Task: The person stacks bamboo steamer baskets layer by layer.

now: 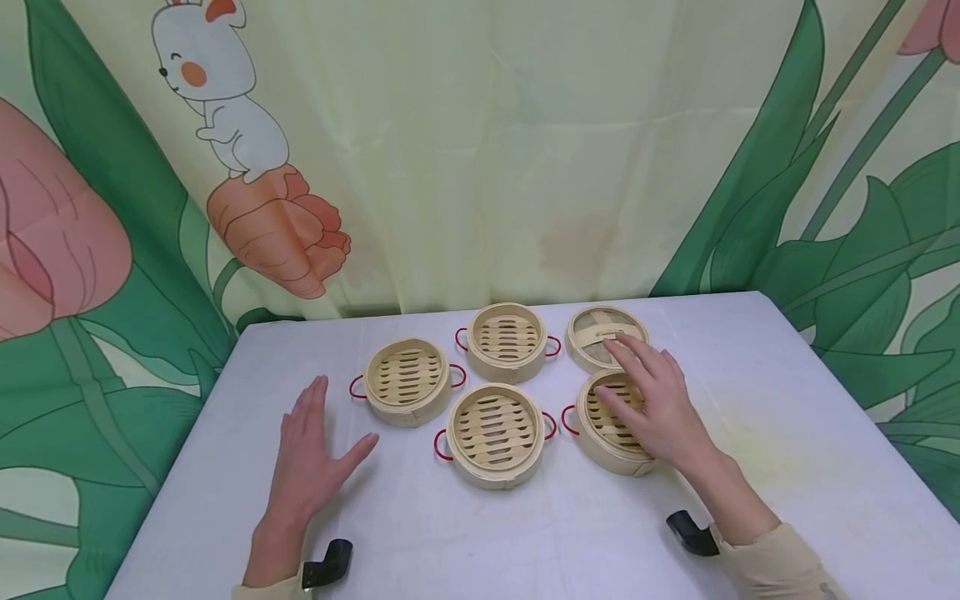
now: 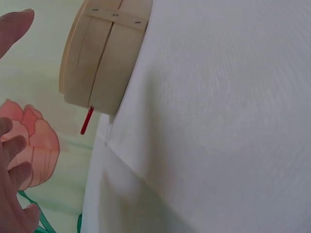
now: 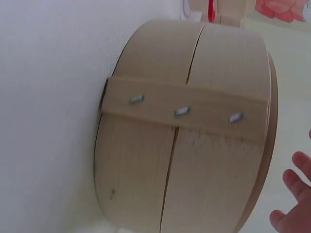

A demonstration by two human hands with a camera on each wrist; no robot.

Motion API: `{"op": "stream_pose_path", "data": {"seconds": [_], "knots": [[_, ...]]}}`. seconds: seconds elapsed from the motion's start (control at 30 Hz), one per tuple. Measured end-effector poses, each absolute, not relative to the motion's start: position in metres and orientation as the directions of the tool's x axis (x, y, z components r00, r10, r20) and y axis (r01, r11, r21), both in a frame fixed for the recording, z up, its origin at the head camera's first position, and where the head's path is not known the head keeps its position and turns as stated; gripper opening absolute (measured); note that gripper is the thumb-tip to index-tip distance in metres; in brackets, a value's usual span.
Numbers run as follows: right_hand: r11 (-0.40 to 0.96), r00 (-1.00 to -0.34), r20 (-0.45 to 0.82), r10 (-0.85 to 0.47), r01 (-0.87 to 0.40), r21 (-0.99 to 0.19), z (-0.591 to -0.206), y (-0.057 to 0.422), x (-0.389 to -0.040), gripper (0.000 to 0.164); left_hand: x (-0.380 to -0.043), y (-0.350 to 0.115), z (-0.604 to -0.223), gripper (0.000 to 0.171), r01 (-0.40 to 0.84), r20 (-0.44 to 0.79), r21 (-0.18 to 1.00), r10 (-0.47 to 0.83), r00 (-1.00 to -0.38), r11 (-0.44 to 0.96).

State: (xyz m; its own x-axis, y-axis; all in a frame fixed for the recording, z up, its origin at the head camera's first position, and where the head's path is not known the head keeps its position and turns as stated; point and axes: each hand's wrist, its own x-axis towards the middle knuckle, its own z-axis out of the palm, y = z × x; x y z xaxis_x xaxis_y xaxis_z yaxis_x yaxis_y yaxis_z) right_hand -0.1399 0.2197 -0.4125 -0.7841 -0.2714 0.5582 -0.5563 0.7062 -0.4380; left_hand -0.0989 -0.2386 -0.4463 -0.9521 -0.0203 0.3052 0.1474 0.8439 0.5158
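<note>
White-covered table [image 1: 540,542] before a pale backdrop [image 1: 465,150]: rabbit [image 1: 251,137], pink tulips [image 1: 60,225], green leaves [image 1: 765,175].

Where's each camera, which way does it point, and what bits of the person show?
Head: worn on the head, looking forward and down at four bamboo steamer baskets and a bamboo lid; left hand, right hand and forearms show.
Left wrist: worn there, looking across the white tablecloth towards a basket; left thumb and fingers show.
Right wrist: worn there, facing a basket's stapled strip up close; right fingertips show.
Both wrist views share the tablecloth.
</note>
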Motion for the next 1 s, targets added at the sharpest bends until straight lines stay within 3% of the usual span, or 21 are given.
{"op": "stream_pose_path", "data": {"seconds": [0.47,0.73,1.0], "knots": [[0.63,-0.693,0.628,-0.354,-0.673,-0.388,-0.419,0.189,-0.142,0.056,-0.107,-0.228,-0.453,0.108,0.124,0.273,0.595,-0.054,-0.961,0.794],[0.606,-0.718,0.57,-0.399,-0.673,-0.423,-0.419,0.171,-0.138,0.063,-0.113,-0.218,-0.457,0.111,0.052,0.184,0.643,-0.088,-0.979,0.764],[0.548,-0.673,0.558,-0.485,-0.731,-0.406,-0.426,0.16,-0.136,0.066,-0.118,-0.215,-0.46,0.113,0.056,0.171,0.658,-0.077,-0.982,0.751]]}}
